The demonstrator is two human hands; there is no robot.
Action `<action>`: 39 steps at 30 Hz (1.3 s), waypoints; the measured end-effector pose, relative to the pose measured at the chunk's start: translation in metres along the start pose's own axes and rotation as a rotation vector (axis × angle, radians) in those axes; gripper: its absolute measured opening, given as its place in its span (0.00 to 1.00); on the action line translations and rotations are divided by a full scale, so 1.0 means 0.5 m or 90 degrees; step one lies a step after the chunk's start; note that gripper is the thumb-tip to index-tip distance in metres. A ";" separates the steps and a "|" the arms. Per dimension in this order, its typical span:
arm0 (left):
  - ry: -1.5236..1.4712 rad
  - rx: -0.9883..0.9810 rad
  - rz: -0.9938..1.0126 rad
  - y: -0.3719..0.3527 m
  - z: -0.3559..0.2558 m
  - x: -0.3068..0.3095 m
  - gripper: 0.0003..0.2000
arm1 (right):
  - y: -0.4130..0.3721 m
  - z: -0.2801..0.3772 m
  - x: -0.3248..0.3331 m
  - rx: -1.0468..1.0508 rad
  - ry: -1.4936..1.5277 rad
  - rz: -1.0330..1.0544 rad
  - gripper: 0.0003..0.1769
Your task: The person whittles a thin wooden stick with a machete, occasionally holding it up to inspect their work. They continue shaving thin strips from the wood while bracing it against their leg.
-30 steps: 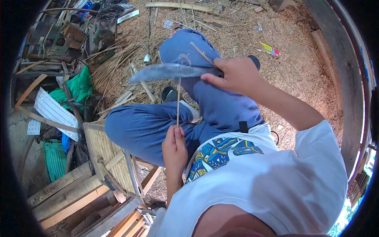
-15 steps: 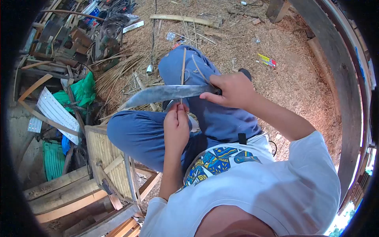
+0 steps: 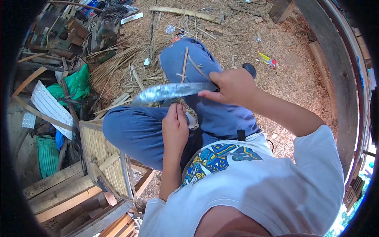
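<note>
My right hand (image 3: 233, 87) is closed round the dark handle of a machete (image 3: 170, 91), whose broad blade points left across my lap and is slightly blurred. Below the blade, my left hand (image 3: 175, 123) pinches the near end of a thin bamboo strip (image 3: 184, 59). The strip passes the blade and stretches away over my blue trouser leg (image 3: 169, 59). A small pale curl sits on it just beyond the blade. Where strip and edge meet is hidden by the blade. Another thin curved sliver (image 3: 196, 65) lies on the trousers near my right hand.
Shavings cover the ground (image 3: 292, 91). A bundle of thin strips (image 3: 112, 65) lies left of my knee. A bamboo-slatted wooden piece (image 3: 96, 144) with a hammer (image 3: 103, 177) on it stands at lower left, near a green bag (image 3: 77, 85). A thick wooden beam (image 3: 335, 59) runs along the right.
The blade has turned a little and its tip has come to the right. A pale curl now shows on the strip. My left hand stays in nearly the same place.
</note>
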State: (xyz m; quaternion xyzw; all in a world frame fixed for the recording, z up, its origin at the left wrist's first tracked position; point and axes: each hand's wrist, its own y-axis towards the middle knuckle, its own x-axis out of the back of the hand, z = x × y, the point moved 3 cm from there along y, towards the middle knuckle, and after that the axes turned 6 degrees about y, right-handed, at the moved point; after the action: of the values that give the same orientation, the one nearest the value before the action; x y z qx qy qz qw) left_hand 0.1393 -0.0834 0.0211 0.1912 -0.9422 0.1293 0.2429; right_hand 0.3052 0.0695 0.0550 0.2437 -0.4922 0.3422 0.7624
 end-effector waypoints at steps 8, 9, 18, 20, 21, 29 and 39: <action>0.011 0.125 0.009 -0.133 0.036 0.064 0.11 | 0.004 -0.046 -0.010 -0.066 0.061 -0.122 0.34; 0.001 0.128 -0.002 -0.134 0.036 0.068 0.11 | -0.001 -0.048 -0.012 -0.061 0.074 -0.133 0.34; 0.036 -0.046 -0.048 0.036 -0.031 0.008 0.09 | -0.009 -0.012 -0.023 0.005 0.102 -0.078 0.34; 0.021 -0.053 -0.051 0.050 -0.023 0.000 0.10 | 0.001 -0.004 -0.026 -0.007 0.084 -0.049 0.35; 0.017 -0.032 -0.042 0.052 -0.018 0.000 0.10 | 0.007 -0.003 -0.028 -0.010 0.077 -0.034 0.36; -0.002 0.078 -0.027 -0.026 0.033 0.027 0.10 | 0.042 0.007 -0.045 0.001 0.056 0.050 0.39; 0.066 0.143 -0.068 -0.157 0.068 0.088 0.07 | 0.046 -0.043 -0.046 -0.094 0.113 0.003 0.35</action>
State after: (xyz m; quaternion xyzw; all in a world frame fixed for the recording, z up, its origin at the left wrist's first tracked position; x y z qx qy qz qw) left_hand 0.1228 -0.1781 0.0262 0.2601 -0.8965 0.2303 0.2749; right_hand 0.2937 0.0930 0.0265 0.1545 -0.4472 0.3271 0.8180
